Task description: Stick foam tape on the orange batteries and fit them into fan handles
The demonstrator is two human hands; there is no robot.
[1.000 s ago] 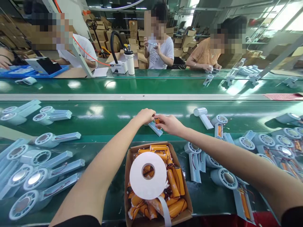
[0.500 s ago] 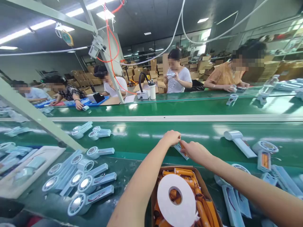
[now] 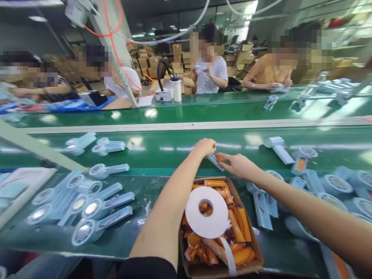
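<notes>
My left hand (image 3: 205,146) is closed around the far end of a light blue handheld fan's open handle (image 3: 215,162), held over the near edge of the green belt. The fan's head is hidden behind that hand. At the handle's near part, my right hand (image 3: 240,166) has its thumb and forefinger on an orange-wrapped battery (image 3: 219,158) lying in the open handle. Just below my hands stands a cardboard box (image 3: 258,248) of orange batteries, with a white tape roll (image 3: 190,211) resting on them and a loose strip hanging down.
Several open fan bodies (image 3: 87,232) lie on the bench to the left, more (image 3: 263,209) to the right. A fan with a battery inside (image 3: 300,164) rests by the belt (image 3: 162,155). Co-workers (image 3: 213,73) sit across, and a slanted metal post (image 3: 40,147) crosses at left.
The view has tipped down and moved closer, so more of the battery box shows. My right forefinger and thumb look a little further apart at the handle; my left hand keeps its hold.
</notes>
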